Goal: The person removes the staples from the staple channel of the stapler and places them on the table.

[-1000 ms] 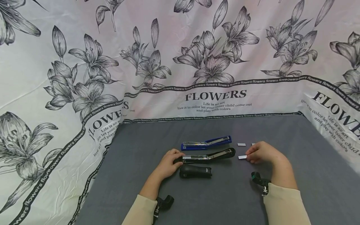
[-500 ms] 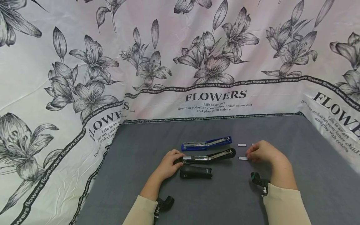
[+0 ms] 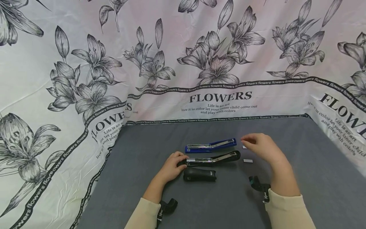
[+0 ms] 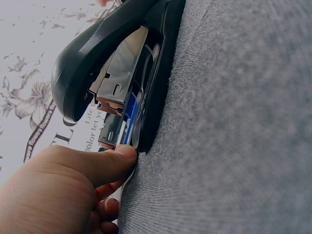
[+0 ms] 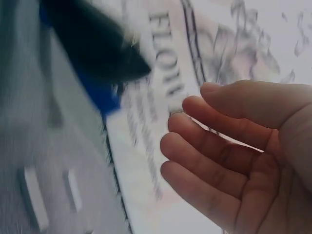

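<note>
hands first: the left hand [image 3: 172,166] pinches the end of the unfolded black stapler [image 3: 199,161], in the middle of three, while the right hand [image 3: 260,145] is loosely curved, no object visible in it, over a far staple strip [image 3: 244,147] that it partly covers from where i stand. a nearer staple strip [image 3: 248,161] lies just past that stapler's raised end. behind it sits an unfolded blue stapler [image 3: 210,146], in front a folded black stapler [image 3: 199,175]. i'd call this steadying the stapler while reaching among the strips; picking one up would call for a fine thumb-and-fingertip pinch.
</note>
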A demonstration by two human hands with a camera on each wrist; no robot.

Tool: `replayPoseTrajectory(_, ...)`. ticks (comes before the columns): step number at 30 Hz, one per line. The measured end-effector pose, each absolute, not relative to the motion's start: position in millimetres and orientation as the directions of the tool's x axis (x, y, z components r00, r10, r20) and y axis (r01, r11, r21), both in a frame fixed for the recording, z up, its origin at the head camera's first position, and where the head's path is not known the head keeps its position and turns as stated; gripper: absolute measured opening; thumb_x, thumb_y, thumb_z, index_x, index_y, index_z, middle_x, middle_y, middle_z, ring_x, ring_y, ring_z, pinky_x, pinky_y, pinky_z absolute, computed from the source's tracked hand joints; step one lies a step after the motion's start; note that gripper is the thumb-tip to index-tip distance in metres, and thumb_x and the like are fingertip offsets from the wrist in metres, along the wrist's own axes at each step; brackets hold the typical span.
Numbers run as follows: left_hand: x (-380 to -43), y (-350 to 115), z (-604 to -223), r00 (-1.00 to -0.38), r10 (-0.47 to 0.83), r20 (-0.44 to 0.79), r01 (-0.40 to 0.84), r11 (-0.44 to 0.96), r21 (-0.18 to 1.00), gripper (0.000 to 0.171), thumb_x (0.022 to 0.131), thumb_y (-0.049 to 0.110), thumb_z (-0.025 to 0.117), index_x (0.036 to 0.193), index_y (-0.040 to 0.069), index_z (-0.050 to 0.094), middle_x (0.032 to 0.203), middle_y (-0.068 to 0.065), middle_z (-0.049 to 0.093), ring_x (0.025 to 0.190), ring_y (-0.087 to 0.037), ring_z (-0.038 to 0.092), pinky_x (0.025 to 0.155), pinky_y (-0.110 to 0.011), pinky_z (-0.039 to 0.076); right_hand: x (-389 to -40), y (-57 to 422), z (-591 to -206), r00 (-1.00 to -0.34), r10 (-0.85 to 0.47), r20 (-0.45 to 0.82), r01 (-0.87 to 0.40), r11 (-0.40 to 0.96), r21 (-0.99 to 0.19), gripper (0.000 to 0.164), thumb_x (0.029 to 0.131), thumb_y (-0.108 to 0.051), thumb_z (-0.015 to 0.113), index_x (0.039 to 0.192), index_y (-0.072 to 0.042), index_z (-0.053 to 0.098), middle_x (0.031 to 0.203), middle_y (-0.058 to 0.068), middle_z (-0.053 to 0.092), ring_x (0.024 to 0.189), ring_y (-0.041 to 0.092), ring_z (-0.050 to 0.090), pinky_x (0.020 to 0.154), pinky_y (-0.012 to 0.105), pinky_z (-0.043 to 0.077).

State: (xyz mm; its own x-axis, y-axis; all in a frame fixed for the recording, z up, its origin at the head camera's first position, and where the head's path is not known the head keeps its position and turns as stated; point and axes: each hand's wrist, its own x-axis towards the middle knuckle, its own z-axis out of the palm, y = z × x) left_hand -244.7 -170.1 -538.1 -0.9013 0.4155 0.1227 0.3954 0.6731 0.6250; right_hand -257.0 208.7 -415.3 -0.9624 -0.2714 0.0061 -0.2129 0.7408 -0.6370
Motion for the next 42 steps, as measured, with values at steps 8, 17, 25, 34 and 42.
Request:
replayPoseTrajectory(8,-245.4,-169.6,-537.1,-0.896,0.418,0.150,0.412,0.655,0.633,0.035,0.100,0.012,0.069,0.134,0.010,0.068,0.120,-0.001,0.058,0.109,-0.022,0.053,0.092,-0.046,0.046,-245.1,159.6,-404.4,-0.926,-0.348,0.144,-0.353,0.667,-0.656,0.028,0.103,-0.018,0.065,0.125,-0.003,0.071,0.118,0.013,0.069,0.108,0.035,0.066,0.092,0.055,0.052)
replayPoseTrajectory(17,-244.6,-171.0,-537.0,-0.895,0.417,0.157,0.416,0.656,0.630,0.034,0.099,0.011,0.070,0.133,0.009,0.068,0.119,-0.002,0.059,0.110,-0.023,0.053,0.093,-0.046,0.045,-244.9,112.6,-411.1,-0.885,-0.438,0.158,-0.422,0.609,-0.672,0.024,0.101,-0.019,0.067,0.121,-0.007,0.075,0.104,0.001,0.067,0.086,0.016,0.062,0.074,0.040,0.052)
replayPoseTrajectory(25,-246.4,-171.5,-538.0,-0.895,0.418,0.156,0.419,0.668,0.615,0.034,0.099,0.014,0.070,0.133,0.011,0.069,0.119,0.000,0.058,0.111,-0.022,0.053,0.095,-0.044,0.046,-250.0,81.4,-433.4,-0.839,-0.538,0.081,-0.445,0.593,-0.671,0.024,0.102,-0.016,0.066,0.120,-0.004,0.076,0.101,0.002,0.065,0.071,0.012,0.053,0.064,0.033,0.049)
replayPoseTrajectory(34,-245.8,-170.5,-537.8,-0.889,0.420,0.183,0.435,0.647,0.626,0.033,0.099,0.011,0.070,0.131,0.009,0.069,0.119,-0.002,0.059,0.110,-0.023,0.054,0.094,-0.046,0.046,-253.3,56.9,-462.4,-0.781,-0.623,-0.040,-0.473,0.631,-0.615,0.019,0.102,-0.007,0.062,0.093,-0.005,0.079,0.060,-0.004,0.054,0.052,0.010,0.043,0.057,0.030,0.041)
replayPoseTrajectory(42,-246.6,-171.8,-537.9,-0.892,0.420,0.170,0.425,0.645,0.635,0.033,0.099,0.012,0.071,0.131,0.010,0.069,0.119,-0.002,0.059,0.110,-0.023,0.054,0.095,-0.046,0.046,-251.6,44.4,-474.7,-0.842,-0.540,-0.015,-0.438,0.698,-0.566,0.026,0.099,-0.007,0.066,0.075,-0.012,0.074,0.057,-0.005,0.050,0.050,0.010,0.041,0.053,0.028,0.037)
